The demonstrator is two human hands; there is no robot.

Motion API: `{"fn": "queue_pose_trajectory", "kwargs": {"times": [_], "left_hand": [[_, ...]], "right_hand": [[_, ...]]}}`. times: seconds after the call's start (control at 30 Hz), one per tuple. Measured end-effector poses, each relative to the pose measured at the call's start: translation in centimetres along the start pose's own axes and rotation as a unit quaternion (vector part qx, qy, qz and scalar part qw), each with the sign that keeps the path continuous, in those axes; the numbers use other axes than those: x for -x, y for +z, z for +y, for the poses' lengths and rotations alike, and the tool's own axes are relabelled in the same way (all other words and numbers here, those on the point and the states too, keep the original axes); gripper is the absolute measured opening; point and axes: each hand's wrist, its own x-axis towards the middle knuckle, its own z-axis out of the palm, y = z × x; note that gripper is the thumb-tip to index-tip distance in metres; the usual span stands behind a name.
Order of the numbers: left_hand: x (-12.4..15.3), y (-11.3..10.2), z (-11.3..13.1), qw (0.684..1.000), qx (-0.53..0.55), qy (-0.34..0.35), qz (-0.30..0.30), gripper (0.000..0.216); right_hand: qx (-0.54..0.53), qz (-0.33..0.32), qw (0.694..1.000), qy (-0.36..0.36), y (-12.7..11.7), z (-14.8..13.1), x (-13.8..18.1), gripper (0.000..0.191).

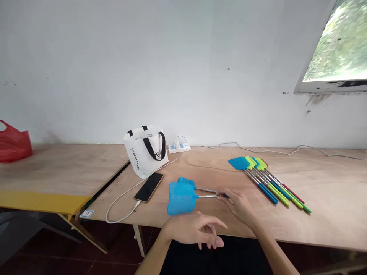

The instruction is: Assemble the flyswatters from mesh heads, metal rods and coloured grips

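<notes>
Two blue fly swatters (181,195) lie on the plywood table (315,225) in front of me, heads to the left, metal shafts running right. My right hand (238,205) rests on the table with its fingertips on the swatters' blue handle ends; the fingers are curled round them. My left hand (197,230) hovers at the table's near edge, just below the swatter heads, palm down, fingers loosely spread, holding nothing.
A row of several swatters (266,179) with blue, green and red handles lies at the right. A phone (149,187) on a white cable, a white tote bag (146,151) and a power strip (178,146) sit at centre left. A red bag (13,143) is far left.
</notes>
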Motion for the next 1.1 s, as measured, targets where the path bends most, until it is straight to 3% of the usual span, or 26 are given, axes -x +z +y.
{"fn": "queue_pose_trajectory", "kwargs": {"times": [0.07, 0.17, 0.3, 0.43, 0.53, 0.63, 0.8, 0.9, 1.1], "left_hand": [[-0.6, 0.3, -0.7, 0.998, -0.01, -0.007, 0.06, 0.071], [-2.4, -0.1, -2.5, 0.976, 0.043, 0.019, 0.211, 0.065], [-5.5, -0.5, -4.0, 0.896, 0.165, 0.15, 0.385, 0.056], [-7.0, 0.5, -4.1, 0.823, 0.236, 0.207, 0.474, 0.051], [-6.2, -0.3, -3.7, 0.763, 0.277, 0.225, 0.54, 0.046], [-3.7, -3.6, -3.8, 0.679, 0.289, 0.274, 0.617, 0.047], [1.2, -9.0, -4.5, 0.592, 0.264, 0.334, 0.685, 0.05], [2.1, -9.4, -4.5, 0.576, 0.239, 0.356, 0.696, 0.049], [0.9, -8.2, -4.3, 0.6, 0.24, 0.335, 0.685, 0.048]], "right_hand": [[-0.012, 0.04, 0.999, 0.027, -0.5, -0.5, 0.1, 0.032], [-0.016, 0.068, 0.997, 0.038, -1.0, -1.4, 0.2, 0.035], [0.018, 0.052, 0.998, 0.02, -0.7, -3.5, 0.1, 0.035], [0.086, 0.084, 0.993, 0.017, 0.3, -5.0, 0.2, 0.04], [0.088, 0.095, 0.992, 0.012, 0.0, -3.9, 0.4, 0.041], [0.072, 0.096, 0.992, 0.023, -1.9, -1.0, 0.5, 0.043], [0.036, 0.139, 0.985, 0.097, -5.0, 4.2, 1.0, 0.052], [0.005, 0.139, 0.983, 0.121, -5.4, 5.8, 1.4, 0.054], [-0.03, 0.125, 0.982, 0.137, -5.2, 6.8, 2.1, 0.058]]}}
